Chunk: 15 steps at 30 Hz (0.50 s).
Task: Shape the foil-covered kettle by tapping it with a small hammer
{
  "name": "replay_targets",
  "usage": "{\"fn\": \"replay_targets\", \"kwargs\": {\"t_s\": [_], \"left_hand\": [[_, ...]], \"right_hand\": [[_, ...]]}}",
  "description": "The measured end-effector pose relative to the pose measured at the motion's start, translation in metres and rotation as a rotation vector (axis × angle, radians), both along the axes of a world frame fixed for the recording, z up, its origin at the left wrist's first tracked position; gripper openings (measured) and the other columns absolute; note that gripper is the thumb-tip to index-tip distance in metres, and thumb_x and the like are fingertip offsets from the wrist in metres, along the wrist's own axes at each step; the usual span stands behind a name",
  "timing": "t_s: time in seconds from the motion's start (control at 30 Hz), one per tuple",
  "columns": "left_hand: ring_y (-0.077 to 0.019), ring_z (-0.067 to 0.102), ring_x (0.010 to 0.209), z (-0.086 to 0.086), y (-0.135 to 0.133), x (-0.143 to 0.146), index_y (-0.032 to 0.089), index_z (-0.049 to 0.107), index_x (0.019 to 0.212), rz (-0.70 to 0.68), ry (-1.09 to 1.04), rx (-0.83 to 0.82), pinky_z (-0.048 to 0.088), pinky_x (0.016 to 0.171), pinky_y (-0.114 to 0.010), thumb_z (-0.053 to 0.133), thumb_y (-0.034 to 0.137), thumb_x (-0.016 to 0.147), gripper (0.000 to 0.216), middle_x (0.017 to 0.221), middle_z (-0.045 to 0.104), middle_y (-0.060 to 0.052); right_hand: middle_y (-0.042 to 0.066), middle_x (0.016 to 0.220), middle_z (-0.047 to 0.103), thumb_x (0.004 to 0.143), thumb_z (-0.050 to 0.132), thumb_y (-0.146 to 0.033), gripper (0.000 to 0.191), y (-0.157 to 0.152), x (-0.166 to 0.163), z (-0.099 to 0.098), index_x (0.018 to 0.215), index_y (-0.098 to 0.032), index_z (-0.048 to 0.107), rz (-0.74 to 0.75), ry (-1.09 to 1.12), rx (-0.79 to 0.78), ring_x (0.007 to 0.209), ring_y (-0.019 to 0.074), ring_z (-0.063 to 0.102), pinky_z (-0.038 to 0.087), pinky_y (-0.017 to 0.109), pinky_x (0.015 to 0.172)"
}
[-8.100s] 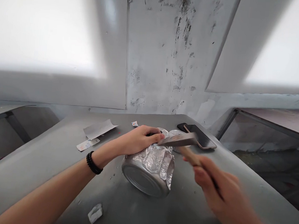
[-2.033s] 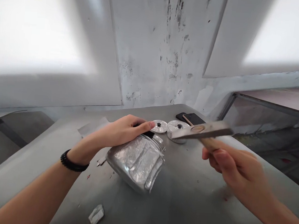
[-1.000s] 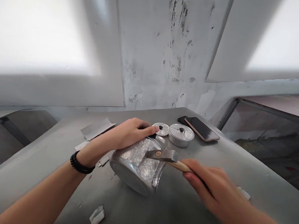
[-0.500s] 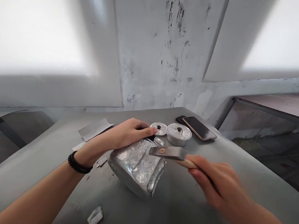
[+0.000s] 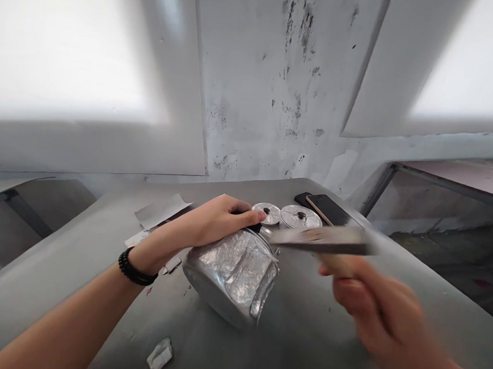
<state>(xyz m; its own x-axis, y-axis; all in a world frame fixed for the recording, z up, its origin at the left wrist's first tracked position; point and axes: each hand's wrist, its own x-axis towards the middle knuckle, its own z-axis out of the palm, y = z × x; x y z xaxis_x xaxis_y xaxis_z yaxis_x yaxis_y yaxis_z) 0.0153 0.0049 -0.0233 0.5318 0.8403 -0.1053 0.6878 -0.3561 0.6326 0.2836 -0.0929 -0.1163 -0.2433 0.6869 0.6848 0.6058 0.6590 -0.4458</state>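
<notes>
Drawn back rightward, the hammer [image 5: 323, 238] sits clenched in my right grip [image 5: 377, 305]. Leftward lies the tilted pot [image 5: 231, 274], held by my left grip [image 5: 218, 221].

White wall [image 5: 246, 82], dark stains [image 5: 305, 27], brightly lit panels [image 5: 69, 51] left and right, grey tabletop [image 5: 310, 349], further tables [image 5: 469, 175] at both sides
</notes>
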Motion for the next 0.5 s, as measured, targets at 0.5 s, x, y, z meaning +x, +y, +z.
{"fn": "replay_targets", "kwargs": {"t_s": [0.5], "left_hand": [[-0.0227, 0.065, 0.075, 0.0025, -0.0003, 0.0028, 0.020, 0.072, 0.084, 0.137, 0.003, -0.004, 0.043, 0.066, -0.032, 0.048, 0.077, 0.094, 0.062, 0.085, 0.073, -0.005]], "right_hand": [[-0.007, 0.061, 0.052, 0.113, 0.040, -0.036, 0.028, 0.0047, -0.0008, -0.0081, 0.095, -0.027, 0.059, 0.127, -0.197, -0.280, 0.047, 0.0119, 0.047, 0.034, 0.025, 0.049]]}}
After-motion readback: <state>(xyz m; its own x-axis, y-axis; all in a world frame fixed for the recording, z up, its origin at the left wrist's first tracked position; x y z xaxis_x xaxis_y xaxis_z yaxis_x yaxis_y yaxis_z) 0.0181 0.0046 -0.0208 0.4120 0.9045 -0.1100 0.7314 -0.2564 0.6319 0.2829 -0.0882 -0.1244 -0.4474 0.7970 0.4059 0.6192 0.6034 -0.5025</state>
